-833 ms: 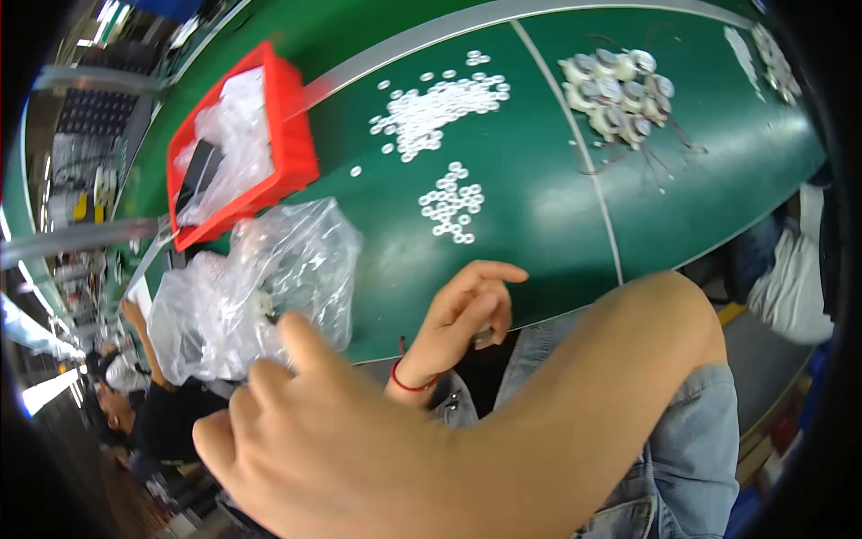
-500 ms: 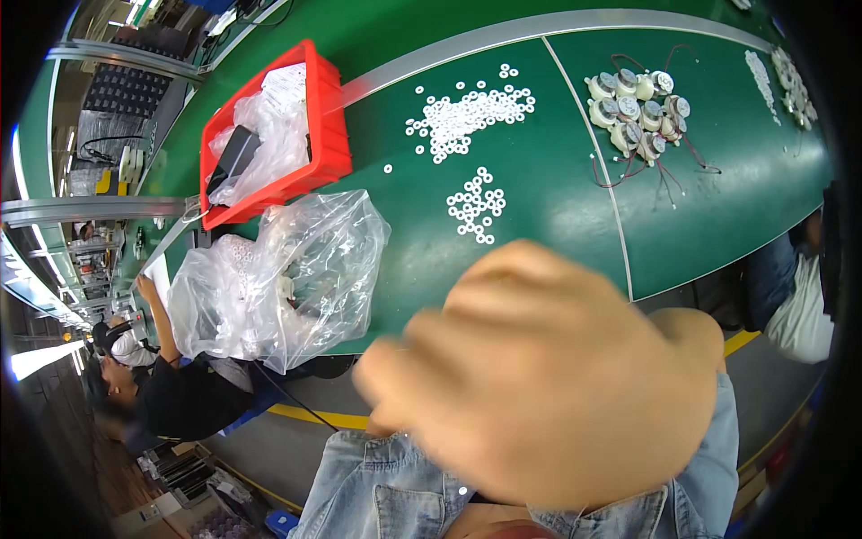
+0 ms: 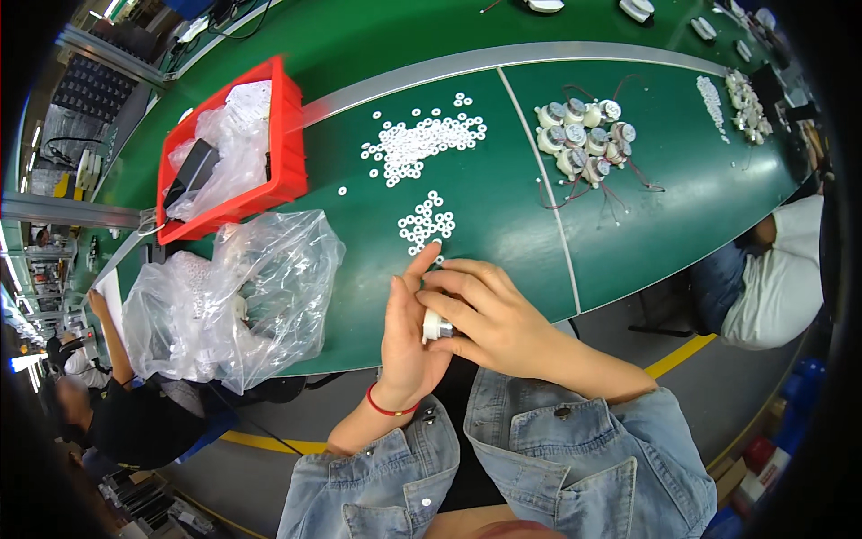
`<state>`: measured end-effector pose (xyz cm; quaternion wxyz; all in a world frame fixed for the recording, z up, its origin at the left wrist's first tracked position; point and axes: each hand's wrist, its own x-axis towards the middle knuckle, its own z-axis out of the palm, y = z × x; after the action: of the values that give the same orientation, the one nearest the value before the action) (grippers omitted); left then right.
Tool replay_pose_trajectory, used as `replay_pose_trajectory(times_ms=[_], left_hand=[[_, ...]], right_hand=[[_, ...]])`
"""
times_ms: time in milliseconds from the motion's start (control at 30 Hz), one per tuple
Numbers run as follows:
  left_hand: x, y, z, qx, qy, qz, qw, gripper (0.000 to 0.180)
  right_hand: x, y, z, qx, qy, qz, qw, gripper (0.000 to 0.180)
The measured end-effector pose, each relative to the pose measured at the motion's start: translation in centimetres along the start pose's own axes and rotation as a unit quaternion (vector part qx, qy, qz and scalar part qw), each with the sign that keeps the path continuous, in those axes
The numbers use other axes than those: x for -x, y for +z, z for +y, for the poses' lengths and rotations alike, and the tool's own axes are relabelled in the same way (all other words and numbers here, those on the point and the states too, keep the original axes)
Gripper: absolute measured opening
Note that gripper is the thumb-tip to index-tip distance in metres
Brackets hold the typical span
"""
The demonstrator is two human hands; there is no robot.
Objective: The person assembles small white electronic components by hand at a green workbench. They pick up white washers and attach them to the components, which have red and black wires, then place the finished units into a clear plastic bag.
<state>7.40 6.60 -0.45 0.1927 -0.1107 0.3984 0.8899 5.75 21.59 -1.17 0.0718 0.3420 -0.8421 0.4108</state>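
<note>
A small white and silver motor [image 3: 437, 328] sits between my two hands, near the front edge of the green table. My right hand [image 3: 498, 319] closes on it, fingers above and thumb below. My left hand [image 3: 406, 337], with a red cord bracelet at the wrist, is upright beside it, palm against the motor and fingers stretched out. One left fingertip reaches the near end of a small group of white ring washers [image 3: 426, 222]. Whether a washer is between the fingertips is hidden.
A larger pile of white washers [image 3: 422, 144] lies farther back. Wired motors [image 3: 584, 139] cluster to the right. At left are a red bin [image 3: 289, 135] and a clear plastic bag [image 3: 278, 305]. Co-workers sit at left [image 3: 153, 422] and right [image 3: 777, 274].
A blurred hand that filled the lower middle has moved away from the camera. Both hands now meet around the motor by the table edge. The view has shifted, moving the table items left.
</note>
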Motion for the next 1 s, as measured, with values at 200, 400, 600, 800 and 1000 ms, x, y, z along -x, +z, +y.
replay_pose_trajectory(times_ms=[200,400,600,800,1000], left_hand=[[-0.3,-0.8,-1.0,-0.096,0.024,-0.035,0.994,0.061],[-0.5,-2.4,-0.5,-0.31,0.046,-0.091,0.945,0.047],[-1.4,-1.8,-0.3,-0.496,0.167,-0.02,0.852,0.025],[-1.5,-2.0,-0.3,-0.51,0.2,-0.024,0.836,0.018],[-1.6,-2.3,-0.7,-0.508,0.213,-0.033,0.834,0.017]], right_hand=[[-1.2,-0.7,0.4,-0.066,0.019,0.048,0.996,0.049],[-0.6,-0.3,0.9,-0.233,0.17,0.077,0.954,0.042],[-0.6,-0.4,2.0,-0.496,0.277,0.106,0.816,0.031],[-1.1,-0.5,3.2,-0.769,0.319,0.082,0.547,0.037],[-1.5,-0.2,3.0,-0.755,0.317,0.092,0.566,0.037]])
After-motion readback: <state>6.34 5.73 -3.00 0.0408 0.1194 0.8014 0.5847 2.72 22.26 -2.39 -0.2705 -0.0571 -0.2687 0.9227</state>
